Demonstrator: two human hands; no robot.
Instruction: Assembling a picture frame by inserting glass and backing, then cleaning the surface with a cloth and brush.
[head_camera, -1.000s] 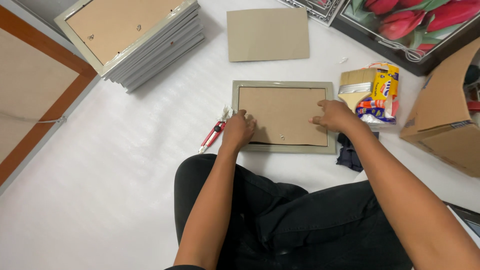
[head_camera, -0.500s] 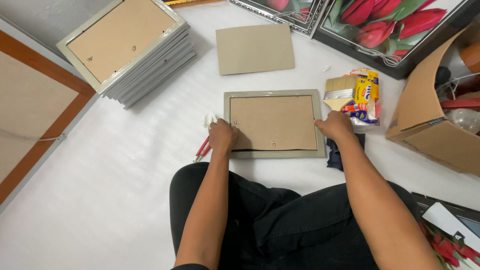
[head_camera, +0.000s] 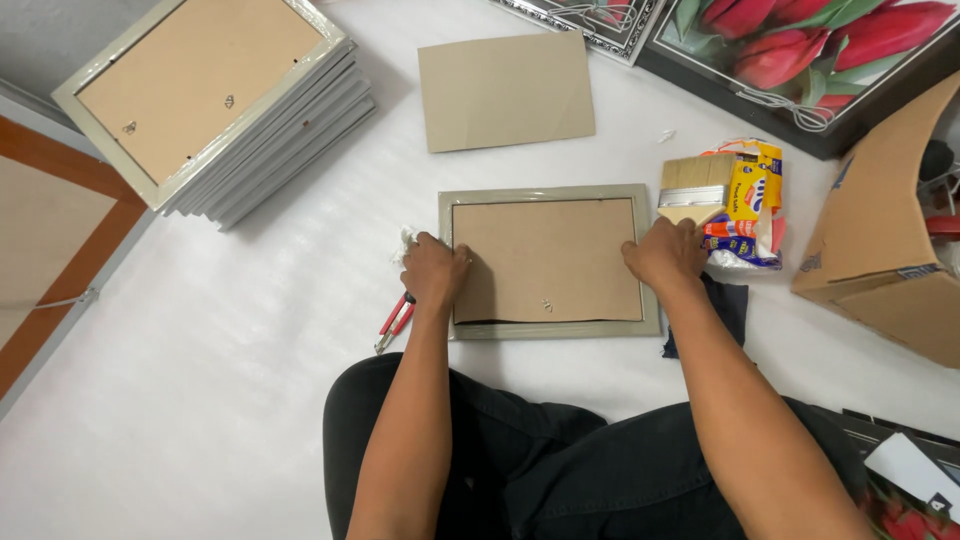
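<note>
— As the frame (head_camera: 548, 260) lies face down on the white floor (head_camera: 200, 400), where do the hands sit?

— The left hand (head_camera: 434, 271) presses on the frame's left edge, fingers curled down over the rim and brown backing board (head_camera: 545, 258). The right hand (head_camera: 664, 252) rests on the right edge, fingers bent against the rim. Neither lifts the frame; whether the fingertips hook under the border cannot be told.

— What surrounds it?

— Red-handled pliers (head_camera: 394, 322) lie just left of the frame, beside the left wrist, with a scrap of white cloth (head_camera: 407, 240) by the knuckles. A flat paintbrush (head_camera: 694, 188) and a yellow-and-blue packet (head_camera: 748, 205) sit just beyond the right hand, a dark cloth (head_camera: 722, 312) under the forearm.

— And farther out?

— A loose sheet of cardboard (head_camera: 505, 90) lies above the frame, well apart. A stack of frames (head_camera: 215, 105) stands upper left, a tulip picture (head_camera: 800, 55) upper right, and an open cardboard box (head_camera: 885, 235) at the right edge.
</note>
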